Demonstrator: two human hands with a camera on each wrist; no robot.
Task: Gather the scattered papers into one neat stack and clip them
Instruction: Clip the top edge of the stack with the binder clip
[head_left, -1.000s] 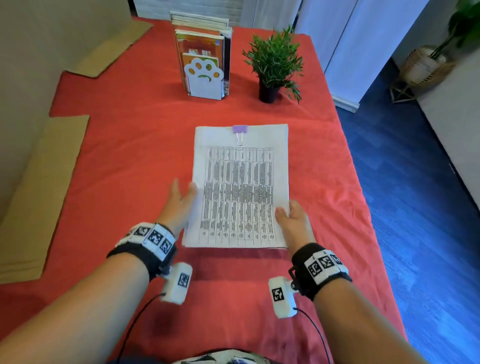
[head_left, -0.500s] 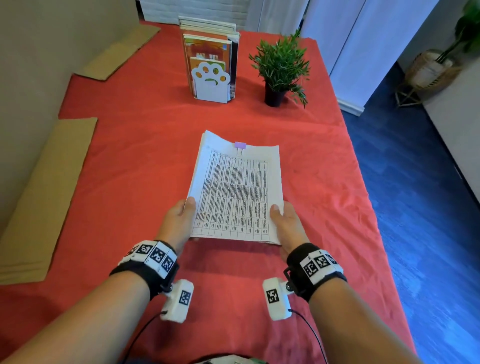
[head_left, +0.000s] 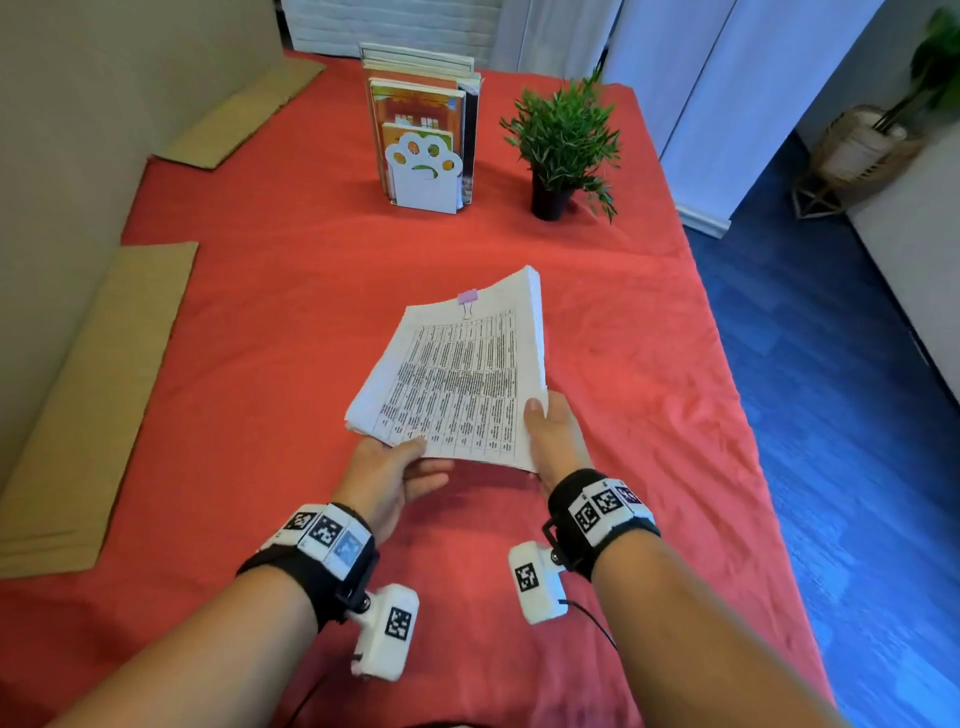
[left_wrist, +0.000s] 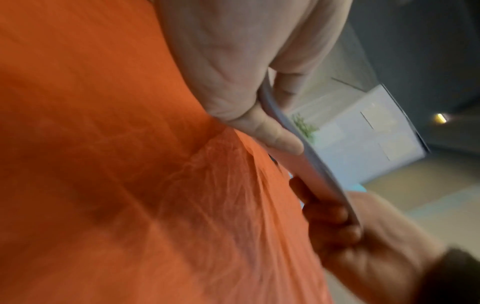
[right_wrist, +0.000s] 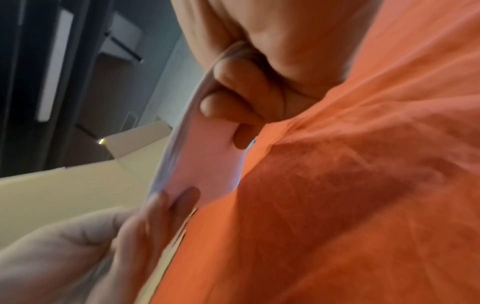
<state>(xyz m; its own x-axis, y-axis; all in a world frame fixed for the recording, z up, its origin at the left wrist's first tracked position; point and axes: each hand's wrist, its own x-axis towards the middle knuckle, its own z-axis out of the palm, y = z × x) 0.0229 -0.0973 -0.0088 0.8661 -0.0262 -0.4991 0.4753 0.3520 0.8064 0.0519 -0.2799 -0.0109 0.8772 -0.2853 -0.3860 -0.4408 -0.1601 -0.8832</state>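
A stack of printed papers (head_left: 457, 379) is held off the red tablecloth (head_left: 260, 291), tilted with its right side raised. A purple binder clip (head_left: 467, 297) sits on its far edge. My left hand (head_left: 415, 457) pinches the near left corner, thumb on top and fingers beneath. My right hand (head_left: 540, 421) grips the near right corner the same way. In the left wrist view, the left hand (left_wrist: 275, 123) pinches the stack's edge (left_wrist: 319, 168). In the right wrist view, curled right fingers (right_wrist: 233, 92) press the stack's underside (right_wrist: 207, 156).
A white paw-shaped bookend with books (head_left: 423, 171) and a small potted plant (head_left: 563, 140) stand at the back. Cardboard sheets (head_left: 93, 384) lie along the left wall. The table's right edge drops to a blue floor (head_left: 831, 415).
The stack has come up from lying flat on the cloth and tilted, right side higher. Both hands have shifted from its sides to its near corners.
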